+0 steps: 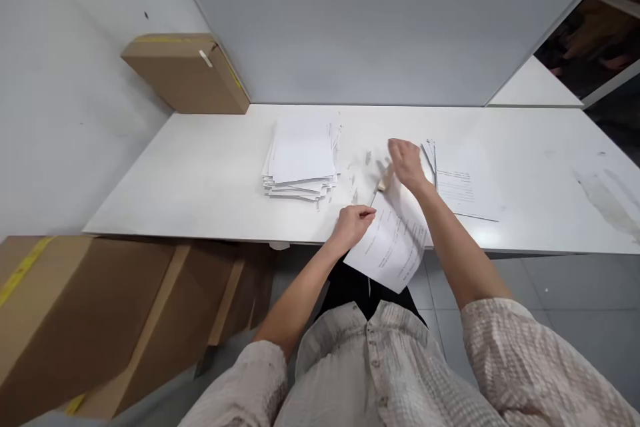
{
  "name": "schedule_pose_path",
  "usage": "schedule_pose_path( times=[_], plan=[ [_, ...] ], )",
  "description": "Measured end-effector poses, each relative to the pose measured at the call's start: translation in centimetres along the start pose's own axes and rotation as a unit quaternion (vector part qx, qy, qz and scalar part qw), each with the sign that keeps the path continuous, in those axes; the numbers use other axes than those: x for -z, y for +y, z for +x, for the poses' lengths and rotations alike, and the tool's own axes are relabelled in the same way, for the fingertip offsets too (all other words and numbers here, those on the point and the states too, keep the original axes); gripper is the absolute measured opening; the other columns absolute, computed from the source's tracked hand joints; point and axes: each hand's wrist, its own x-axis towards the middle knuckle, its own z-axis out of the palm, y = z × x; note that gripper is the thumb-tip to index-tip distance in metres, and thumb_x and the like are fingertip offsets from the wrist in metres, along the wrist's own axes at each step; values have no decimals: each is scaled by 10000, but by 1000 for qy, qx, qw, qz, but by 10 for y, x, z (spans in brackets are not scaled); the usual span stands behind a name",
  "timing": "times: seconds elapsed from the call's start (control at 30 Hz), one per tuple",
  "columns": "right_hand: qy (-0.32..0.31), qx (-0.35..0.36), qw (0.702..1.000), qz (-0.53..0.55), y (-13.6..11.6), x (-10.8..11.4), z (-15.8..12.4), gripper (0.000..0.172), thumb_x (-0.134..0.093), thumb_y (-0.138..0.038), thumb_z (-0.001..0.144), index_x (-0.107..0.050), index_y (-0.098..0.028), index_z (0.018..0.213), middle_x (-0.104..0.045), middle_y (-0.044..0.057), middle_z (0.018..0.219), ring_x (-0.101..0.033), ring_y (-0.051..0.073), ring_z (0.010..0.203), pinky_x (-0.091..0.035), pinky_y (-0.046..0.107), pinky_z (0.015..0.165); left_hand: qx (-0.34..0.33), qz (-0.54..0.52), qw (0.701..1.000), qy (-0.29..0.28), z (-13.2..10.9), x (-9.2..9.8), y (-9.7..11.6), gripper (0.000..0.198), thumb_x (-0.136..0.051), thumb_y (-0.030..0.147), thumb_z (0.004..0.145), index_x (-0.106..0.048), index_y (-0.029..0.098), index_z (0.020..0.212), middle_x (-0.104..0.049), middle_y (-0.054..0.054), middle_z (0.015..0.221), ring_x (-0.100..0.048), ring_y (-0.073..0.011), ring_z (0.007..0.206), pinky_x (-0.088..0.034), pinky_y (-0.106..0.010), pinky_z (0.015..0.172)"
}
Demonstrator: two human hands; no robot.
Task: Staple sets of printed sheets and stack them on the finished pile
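Observation:
A printed sheet of paper point(387, 240) hangs over the table's front edge, tilted toward me. My left hand point(355, 221) pinches it closed at its left edge, thumb against fingers. Just above the sheet's upper end is my right hand point(406, 161), its fingers curled down and smeared by motion. A small tan shape point(384, 181) beneath that hand is too blurred to name. Left of my hands lies an uneven stack of white papers point(303, 150). To the right, more printed sheets point(457, 183) lie flat, partly behind my right forearm.
Small grey scraps point(369, 157) and marks dot the white table point(200, 173) between the paper piles. A cardboard box point(185, 73) stands at the back left corner. Larger cartons point(100, 307) are below on the left. A grey panel point(350, 27) rises along the back edge.

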Motion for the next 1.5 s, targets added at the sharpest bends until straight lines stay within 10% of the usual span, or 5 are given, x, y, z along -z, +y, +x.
schedule_pose_path(
  times=[0.37,0.57,0.77,1.0,1.5],
  plan=[
    [-14,-308,875,373,7,42,-212,435,-605,-510,760,-600,-194,1058,-675,83,1006,-635,215,865,-505,340,754,-56,-131,986,90,-40,10,3,208,-644,307,757,-722,166,888,-726,-52,827,-652,-154,727,-522,-256,662],
    [110,-337,883,308,30,68,-176,338,-680,-431,684,-650,-224,949,-698,63,957,-661,229,793,-541,350,655,-188,27,975,116,-21,9,11,357,-532,356,862,-600,203,1177,-683,-68,1043,-636,-136,799,-525,-282,764],
    [152,-359,892,229,101,124,-99,253,-652,-326,674,-640,-278,922,-673,148,1026,-663,274,814,-525,405,640,-207,333,873,289,12,106,-17,291,-581,345,831,-647,212,1082,-584,-114,1242,-413,-317,1245,-306,-514,1038],
    [58,-400,914,44,145,129,-49,514,-684,-372,674,-589,-258,1166,-571,233,1176,-528,394,1112,-432,554,757,-237,438,850,173,33,171,-37,271,-589,313,823,-649,218,1070,-618,-96,1175,-525,-272,1111,-404,-419,970],
    [-151,-113,933,306,-20,-5,-121,363,-516,-440,830,-596,-213,1102,-659,64,956,-624,160,695,-505,319,671,-204,329,902,192,36,182,-27,224,-492,287,827,-702,219,868,-717,-27,928,-628,-205,916,-486,-328,859]
  ],
)
